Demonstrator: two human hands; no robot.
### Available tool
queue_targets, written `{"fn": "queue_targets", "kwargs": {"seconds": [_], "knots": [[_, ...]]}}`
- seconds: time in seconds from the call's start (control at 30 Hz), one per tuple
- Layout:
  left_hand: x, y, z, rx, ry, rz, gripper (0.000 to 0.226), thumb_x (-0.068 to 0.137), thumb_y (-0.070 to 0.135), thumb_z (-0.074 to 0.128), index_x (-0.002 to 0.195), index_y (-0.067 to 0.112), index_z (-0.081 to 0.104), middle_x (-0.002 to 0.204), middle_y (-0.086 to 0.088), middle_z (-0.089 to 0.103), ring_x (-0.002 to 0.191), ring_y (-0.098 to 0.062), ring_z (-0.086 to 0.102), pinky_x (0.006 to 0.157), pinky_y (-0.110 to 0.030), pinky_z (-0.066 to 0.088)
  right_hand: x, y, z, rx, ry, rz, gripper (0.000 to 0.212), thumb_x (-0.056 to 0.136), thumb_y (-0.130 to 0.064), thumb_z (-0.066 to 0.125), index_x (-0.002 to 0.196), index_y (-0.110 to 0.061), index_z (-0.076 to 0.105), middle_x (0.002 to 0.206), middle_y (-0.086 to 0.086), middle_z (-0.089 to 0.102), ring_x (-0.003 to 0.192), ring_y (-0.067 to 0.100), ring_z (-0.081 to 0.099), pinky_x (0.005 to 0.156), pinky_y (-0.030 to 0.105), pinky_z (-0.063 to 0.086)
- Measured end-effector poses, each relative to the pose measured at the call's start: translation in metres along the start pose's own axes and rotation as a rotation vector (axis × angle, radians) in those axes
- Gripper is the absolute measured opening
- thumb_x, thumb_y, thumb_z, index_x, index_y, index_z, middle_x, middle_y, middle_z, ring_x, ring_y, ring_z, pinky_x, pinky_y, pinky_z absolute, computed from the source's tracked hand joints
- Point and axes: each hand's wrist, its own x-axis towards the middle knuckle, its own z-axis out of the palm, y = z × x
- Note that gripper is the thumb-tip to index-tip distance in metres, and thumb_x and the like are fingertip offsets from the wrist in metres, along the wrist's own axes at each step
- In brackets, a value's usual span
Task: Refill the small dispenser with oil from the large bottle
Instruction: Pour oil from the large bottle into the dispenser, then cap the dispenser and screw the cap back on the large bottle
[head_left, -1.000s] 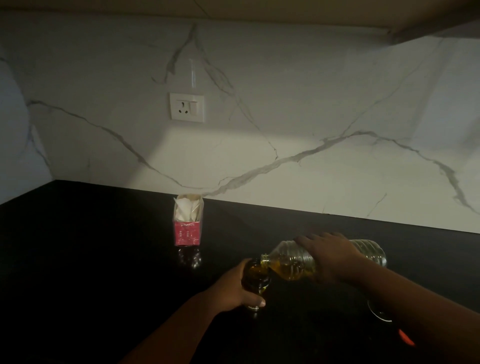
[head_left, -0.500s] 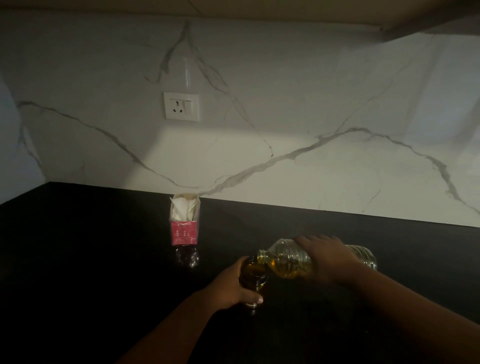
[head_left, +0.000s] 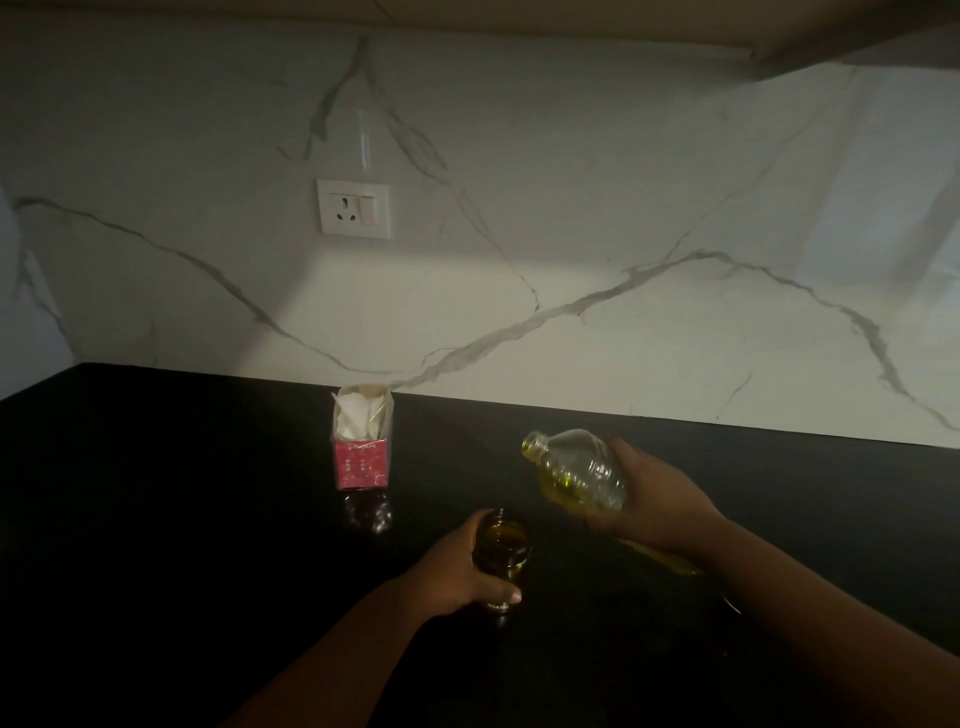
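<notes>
The small dark glass dispenser (head_left: 503, 552) stands upright on the black counter (head_left: 156, 519), its open mouth showing amber oil inside. My left hand (head_left: 457, 569) is wrapped around its left side. The large clear plastic bottle (head_left: 576, 475), uncapped and with yellow oil pooled low in its body, is held by my right hand (head_left: 654, 501). Its neck points up and to the left, above and to the right of the dispenser and apart from it. My right hand and forearm hide the bottle's base.
A pink box (head_left: 361, 441) with white paper inside stands on the counter behind and left of the dispenser. A wall socket (head_left: 354, 208) is set in the white marble backsplash. An overhead cabinet edge (head_left: 831, 47) runs along the top right.
The large bottle lay nearly level with its mouth at the dispenser, pouring oil. Its neck has now swung up and away from the dispenser. My left hand keeps its hold.
</notes>
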Motion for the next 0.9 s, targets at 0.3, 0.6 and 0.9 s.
{"fn": "queue_targets", "kwargs": {"seconds": [0.3,0.6,0.9], "knots": [[0.008,-0.003,0.0,-0.055,-0.029,0.016,0.089,0.048,0.036,0.093,0.115,0.063,0.041,0.133,0.013,0.058,0.129,-0.013,0.052,0.113,-0.05,0.039,0.002,0.011,-0.009,0.567,0.204,0.196,0.085,0.058,-0.046,0.088,0.129,-0.032,0.044,0.116,-0.01,0.061,0.104,0.012,0.059,0.089,0.033,0.047],[0.014,0.006,0.001,-0.05,-0.064,0.01,0.09,0.061,0.022,0.09,0.13,0.049,0.039,0.137,0.011,0.054,0.133,-0.016,0.047,0.115,-0.051,0.035,-0.006,0.026,-0.005,0.817,0.345,0.315,0.081,0.061,-0.03,0.089,0.128,-0.024,0.045,0.115,-0.003,0.063,0.101,0.014,0.063,0.085,0.035,0.051],[0.018,0.008,0.007,-0.055,-0.06,-0.011,0.098,0.061,0.021,0.09,0.141,0.041,0.036,0.137,0.012,0.054,0.134,-0.015,0.047,0.116,-0.051,0.034,-0.015,0.044,0.001,0.869,0.394,0.34,0.085,0.061,-0.028,0.088,0.133,-0.021,0.043,0.115,-0.002,0.063,0.098,0.012,0.063,0.077,0.028,0.049]]}}
